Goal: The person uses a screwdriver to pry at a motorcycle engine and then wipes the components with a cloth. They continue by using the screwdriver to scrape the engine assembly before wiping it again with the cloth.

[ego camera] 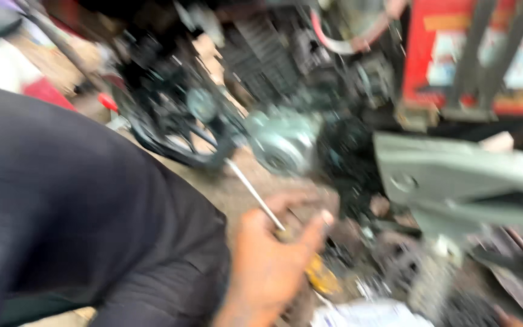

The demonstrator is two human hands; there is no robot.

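Dusty brown ground (pixel 219 188) is seen beneath a motorcycle engine (pixel 286 72), whose dark finned block and tangle of black parts fill the top of the blurred view. A rounded grey metal cover (pixel 282 142) is set at the engine's lower side, and a flat grey panel (pixel 455 175) stretches to the right below a red sign (pixel 455 54). Dark ribbed trouser fabric (pixel 74 206) covers the left of the picture. One hand (pixel 270 260), taken to be the right, is closed around a yellow-handled screwdriver (pixel 255 194); its thin bright shaft is angled up and left, its tip near the grey cover. Greasy small parts (pixel 394 266) lie scattered on the ground just right of the hand. The left hand is not seen.
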